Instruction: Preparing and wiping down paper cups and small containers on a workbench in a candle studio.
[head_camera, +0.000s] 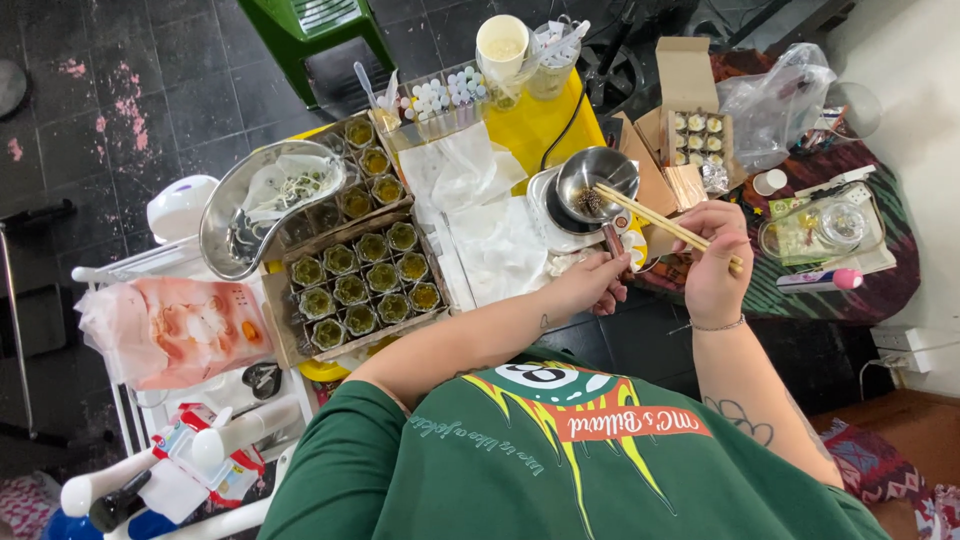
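My right hand (715, 262) grips a pair of wooden chopsticks (648, 216) whose tips reach into a small steel pot (596, 178) holding a dark clump. My left hand (592, 283) is closed on the pot's handle just below the bowl. The pot rests on a white scale-like base (545, 215) beside crumpled white paper (490, 235). My green printed shirt fills the bottom of the view.
A cardboard tray (362, 280) of small jars with greenish contents lies left. A steel kidney dish (262, 200) sits above it. Tubes in a rack (440, 100), a white cup (502, 45), an open box of small jars (697, 135), a plastic bag (775, 100) and a glass jar (820, 228) surround the pot.
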